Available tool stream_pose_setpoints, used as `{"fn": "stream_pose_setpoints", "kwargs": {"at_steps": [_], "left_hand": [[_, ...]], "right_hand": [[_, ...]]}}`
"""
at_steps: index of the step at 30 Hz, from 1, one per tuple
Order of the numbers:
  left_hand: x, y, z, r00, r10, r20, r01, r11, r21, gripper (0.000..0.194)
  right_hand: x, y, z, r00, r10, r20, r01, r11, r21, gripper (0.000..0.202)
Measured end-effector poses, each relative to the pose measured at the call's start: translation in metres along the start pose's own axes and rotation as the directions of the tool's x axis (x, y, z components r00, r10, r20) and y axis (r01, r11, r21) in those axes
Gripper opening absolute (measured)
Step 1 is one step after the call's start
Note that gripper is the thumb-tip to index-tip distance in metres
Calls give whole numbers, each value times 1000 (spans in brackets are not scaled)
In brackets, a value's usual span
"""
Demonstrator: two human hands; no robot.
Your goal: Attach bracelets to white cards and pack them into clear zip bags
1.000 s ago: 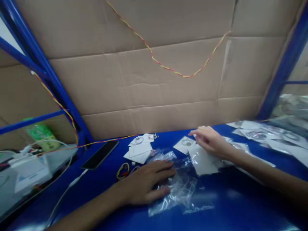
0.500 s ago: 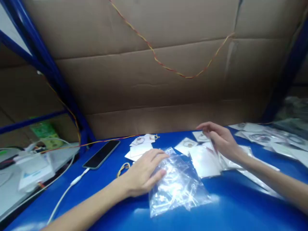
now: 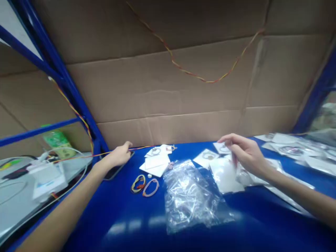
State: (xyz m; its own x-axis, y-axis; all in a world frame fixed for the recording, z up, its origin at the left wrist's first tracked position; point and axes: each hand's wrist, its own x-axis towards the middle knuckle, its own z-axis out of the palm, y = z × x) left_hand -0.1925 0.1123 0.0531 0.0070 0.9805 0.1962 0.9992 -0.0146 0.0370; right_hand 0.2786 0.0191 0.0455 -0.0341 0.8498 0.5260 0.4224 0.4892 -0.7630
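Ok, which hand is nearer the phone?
Left: the left hand is at the phone, partly hiding it; the right hand is well to its right, by white packets.

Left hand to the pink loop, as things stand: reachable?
Likely yes: the left hand is at the phone nearby, and nothing covers the pink loop, though the yellow loop lies right beside it.

- The left hand is bare, its finer details blurred.
- The right hand is bare, with slender fingers.
- Behind them, the left forearm and right forearm are slim, sleeveless.
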Motion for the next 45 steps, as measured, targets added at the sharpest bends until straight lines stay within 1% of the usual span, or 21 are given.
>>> {"fn": "stream_pose_setpoints", "kwargs": {"at_steps": [4, 10, 12, 14, 15, 17, 19, 20, 21, 23, 25, 27, 29, 30, 33, 35, 37, 39, 41, 43, 45], "left_hand": [[6, -13, -11, 1000, -18, -15, 19, 999, 35, 44], [4, -36, -16, 997, -74, 23, 72, 995, 65, 22], [1, -36, -19, 998, -69, 8, 69, 996, 57, 26], [-3, -27, -23, 998, -57, -30, 58, 998, 36, 37], [-5, -18, -25, 997, -29, -76, 30, 999, 18, 43], [-11, 7, -29, 991, 8, -132, -9, 1000, -1, 50], [-23, 38, -32, 976, 101, -191, -109, 994, -29, 49], [-32, 54, -32, 936, 196, -292, -226, 971, -74, 48], [-43, 70, -32, 881, 283, -378, -344, 933, -103, 48], [-67, 100, -29, 765, 455, -455, -556, 823, -112, 51], [-93, 122, -26, 600, 629, -495, -750, 658, -73, 61], [-114, 137, -23, 420, 749, -513, -868, 497, 14, 77], [-128, 145, -20, 327, 796, -510, -898, 430, 95, 84], [-132, 147, -18, 315, 810, -495, -895, 427, 130, 77], [-131, 148, -15, 263, 832, -488, -886, 409, 220, 43], [-126, 146, -12, 207, 839, -504, -897, 369, 245, 34], [-121, 144, -11, 173, 829, -532, -907, 345, 243, 30], [-118, 142, -11, 184, 794, -579, -914, 354, 195, 28], [-118, 141, -11, 212, 749, -628, -925, 361, 118, 28], [-119, 139, -10, 248, 728, -639, -933, 358, 45, 28], [-119, 139, -8, 281, 717, -637, -932, 362, -4, 27]], "right_hand": [[0, 3, 0, 1000, -31, -4, 31, 1000, 4, 22], [-3, 6, 1, 999, -23, 38, 22, 1000, 14, 21], [-4, 6, 2, 999, -28, 38, 28, 1000, 15, 21], [-4, 4, 3, 999, -35, 35, 34, 999, 28, 20], [-4, 2, 3, 999, -27, 40, 25, 999, 46, 19], [-4, -1, 5, 998, -9, 60, 2, 992, 123, 18], [-4, -4, 7, 996, 10, 88, -28, 978, 207, 17], [-4, -5, 8, 995, 18, 99, -42, 969, 245, 18], [-4, -6, 10, 994, 27, 108, -55, 961, 273, 20], [-6, -7, 13, 986, 68, 151, -111, 949, 294, 28], [-10, -9, 17, 967, 126, 222, -194, 928, 319, 37], [-14, -11, 21, 942, 169, 289, -269, 895, 354, 43], [-18, -12, 24, 920, 195, 340, -328, 857, 398, 44], [-19, -12, 25, 910, 203, 361, -351, 839, 415, 44], [-22, -13, 27, 885, 229, 405, -406, 805, 432, 46], [-22, -15, 27, 875, 238, 420, -415, 815, 403, 45], [-22, -18, 28, 876, 215, 431, -385, 850, 360, 40], [-23, -21, 27, 885, 149, 441, -317, 887, 337, 36], [-24, -24, 26, 887, 58, 459, -222, 923, 314, 35], [-26, -26, 23, 877, -44, 479, -123, 942, 311, 36], [-29, -28, 21, 853, -131, 505, -61, 936, 346, 44]]}}
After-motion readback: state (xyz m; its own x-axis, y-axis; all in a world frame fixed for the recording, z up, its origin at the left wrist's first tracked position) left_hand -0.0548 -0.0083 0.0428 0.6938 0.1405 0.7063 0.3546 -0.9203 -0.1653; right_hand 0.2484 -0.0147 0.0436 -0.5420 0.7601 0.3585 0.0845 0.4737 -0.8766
